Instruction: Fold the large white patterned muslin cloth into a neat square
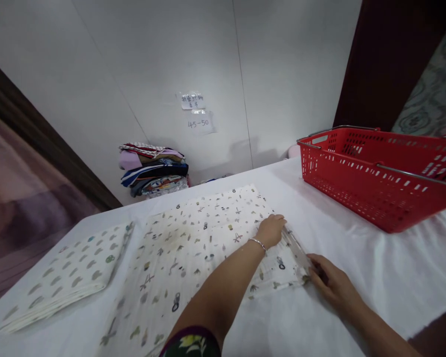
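A thin white cloth [193, 243] printed with small grey, green and yellow motifs lies spread in front of me, its right end folded over. My left hand [271, 231], with a bracelet at the wrist, reaches across it, fingers curled down on the far part of the folded right edge. At the near right corner my right hand [330, 281] pinches the same cloth between thumb and fingers. Left of it lies a second white cloth [78, 265], folded in layers, with grey-brown shapes and a few green ones.
A white sheet [260, 327] covers the table. On the right stands a red plastic basket [357, 183] with metal handles. Beyond the far edge, a stack of folded fabrics [154, 168] sits against the wall. Paper labels [198, 121] hang on the wall, and a pinkish curtain [29, 213] is at left.
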The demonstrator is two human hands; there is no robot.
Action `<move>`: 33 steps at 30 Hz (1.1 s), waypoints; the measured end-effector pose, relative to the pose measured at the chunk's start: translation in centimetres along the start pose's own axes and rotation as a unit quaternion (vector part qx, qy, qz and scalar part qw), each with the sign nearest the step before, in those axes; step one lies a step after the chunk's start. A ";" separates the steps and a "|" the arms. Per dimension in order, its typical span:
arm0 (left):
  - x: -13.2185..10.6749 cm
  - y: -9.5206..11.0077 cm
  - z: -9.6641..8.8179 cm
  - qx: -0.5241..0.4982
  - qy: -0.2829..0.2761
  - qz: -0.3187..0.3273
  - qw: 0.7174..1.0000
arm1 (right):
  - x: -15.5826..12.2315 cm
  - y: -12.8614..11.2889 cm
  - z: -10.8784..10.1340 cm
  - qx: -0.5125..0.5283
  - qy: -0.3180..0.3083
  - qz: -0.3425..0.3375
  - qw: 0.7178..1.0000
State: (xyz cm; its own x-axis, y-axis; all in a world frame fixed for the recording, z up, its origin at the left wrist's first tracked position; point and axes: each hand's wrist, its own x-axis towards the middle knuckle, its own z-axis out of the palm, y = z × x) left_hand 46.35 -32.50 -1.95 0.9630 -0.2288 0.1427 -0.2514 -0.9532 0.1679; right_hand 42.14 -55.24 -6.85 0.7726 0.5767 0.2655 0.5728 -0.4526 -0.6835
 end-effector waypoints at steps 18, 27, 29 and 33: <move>0.7 -5.2 -2.4 0.034 -0.049 0.103 0.993 | -0.2 -0.2 -0.4 0.016 -0.033 0.018 0.999; 3.5 -5.2 -1.9 0.040 -0.095 0.096 0.990 | -0.1 -0.1 -0.4 0.019 -0.020 0.012 1.000; 3.8 -5.2 -1.9 0.054 -0.107 0.096 0.988 | 0.0 -0.2 -0.6 0.022 -0.022 0.011 0.999; 4.6 -5.0 -2.1 0.091 -0.138 0.115 0.980 | 0.0 -0.4 -0.7 0.019 -0.017 0.013 1.000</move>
State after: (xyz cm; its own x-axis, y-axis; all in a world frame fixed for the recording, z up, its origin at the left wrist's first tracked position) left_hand 51.79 -28.35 -0.07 0.8786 -0.4632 -0.1161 -0.4681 -0.8835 -0.0177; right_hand 42.06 -55.51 -6.10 0.7762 0.5891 0.2246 0.5421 -0.4419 -0.7147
